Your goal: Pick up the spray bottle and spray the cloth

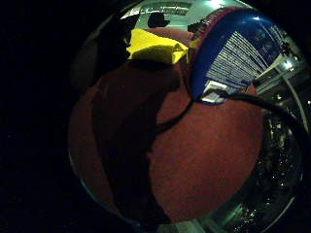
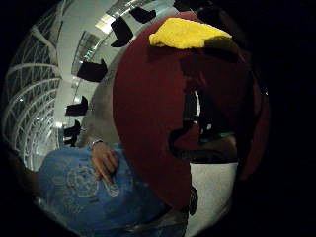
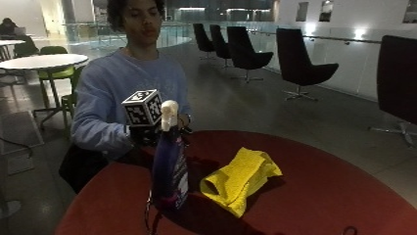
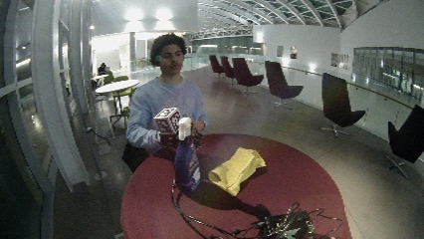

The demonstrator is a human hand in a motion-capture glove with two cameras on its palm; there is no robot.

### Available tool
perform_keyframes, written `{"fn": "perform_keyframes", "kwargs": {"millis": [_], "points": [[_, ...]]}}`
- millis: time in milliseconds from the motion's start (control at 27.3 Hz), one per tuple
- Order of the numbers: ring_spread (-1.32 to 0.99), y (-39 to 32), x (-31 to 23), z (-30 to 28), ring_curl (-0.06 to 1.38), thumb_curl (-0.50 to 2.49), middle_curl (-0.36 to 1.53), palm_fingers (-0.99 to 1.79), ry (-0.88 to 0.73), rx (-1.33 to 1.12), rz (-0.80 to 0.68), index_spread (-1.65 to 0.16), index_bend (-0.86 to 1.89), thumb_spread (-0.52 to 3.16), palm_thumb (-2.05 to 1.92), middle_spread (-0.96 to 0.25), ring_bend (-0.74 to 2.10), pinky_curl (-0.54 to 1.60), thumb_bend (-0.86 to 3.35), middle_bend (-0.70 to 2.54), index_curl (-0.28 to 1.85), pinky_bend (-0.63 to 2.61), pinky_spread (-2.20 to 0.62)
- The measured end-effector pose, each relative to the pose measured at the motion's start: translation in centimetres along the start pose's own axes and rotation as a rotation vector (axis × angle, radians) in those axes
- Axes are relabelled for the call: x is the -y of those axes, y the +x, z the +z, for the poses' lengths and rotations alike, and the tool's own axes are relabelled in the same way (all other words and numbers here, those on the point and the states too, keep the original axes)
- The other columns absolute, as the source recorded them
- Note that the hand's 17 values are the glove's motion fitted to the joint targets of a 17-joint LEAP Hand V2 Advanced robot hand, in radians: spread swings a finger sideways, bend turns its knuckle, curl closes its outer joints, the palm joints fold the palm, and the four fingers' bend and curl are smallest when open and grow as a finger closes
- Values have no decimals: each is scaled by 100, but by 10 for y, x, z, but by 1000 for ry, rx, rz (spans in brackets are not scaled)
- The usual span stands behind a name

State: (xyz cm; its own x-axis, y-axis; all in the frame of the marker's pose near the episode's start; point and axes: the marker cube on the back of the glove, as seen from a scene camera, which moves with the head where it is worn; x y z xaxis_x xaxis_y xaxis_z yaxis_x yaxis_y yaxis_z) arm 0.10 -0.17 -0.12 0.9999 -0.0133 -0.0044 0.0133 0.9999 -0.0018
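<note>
A tall blue spray bottle with a white trigger head stands upright on the round red table. A crumpled yellow cloth lies on the table right beside it. My gloved right hand is raised behind the bottle's neck, on the person's side, close to it but not wrapped round it. In the little finger side palm view the bottle's blue label is near the palm's edge, with the cloth beyond it. The thumb side palm view looks down on the table and the cloth.
The person's bare hand rests against a blue sweatshirt at the table's edge. A tangle of cables lies on the table's near side. Black chairs stand along the wall far behind.
</note>
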Motion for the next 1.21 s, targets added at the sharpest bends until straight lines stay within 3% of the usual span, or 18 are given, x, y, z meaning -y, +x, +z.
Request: {"fn": "perform_keyframes", "kwargs": {"millis": [329,804,1024,1207], "points": [[3,-2,2,1,19,21,19,59,-22,-17,-15,-33,16,79,62,-2,35,19,40,36,16,33,16],[4,-6,5,-2,23,30,26,58,-21,-8,-21,-38,15,107,66,-2,33,24,35,33,22,31,19],[4,10,-1,-16,24,32,29,58,42,164,31,-38,15,111,65,-2,32,26,30,31,24,30,19],[4,27,-8,-35,25,33,30,57,184,397,101,-38,15,113,62,-2,32,28,24,27,25,30,19]]}}
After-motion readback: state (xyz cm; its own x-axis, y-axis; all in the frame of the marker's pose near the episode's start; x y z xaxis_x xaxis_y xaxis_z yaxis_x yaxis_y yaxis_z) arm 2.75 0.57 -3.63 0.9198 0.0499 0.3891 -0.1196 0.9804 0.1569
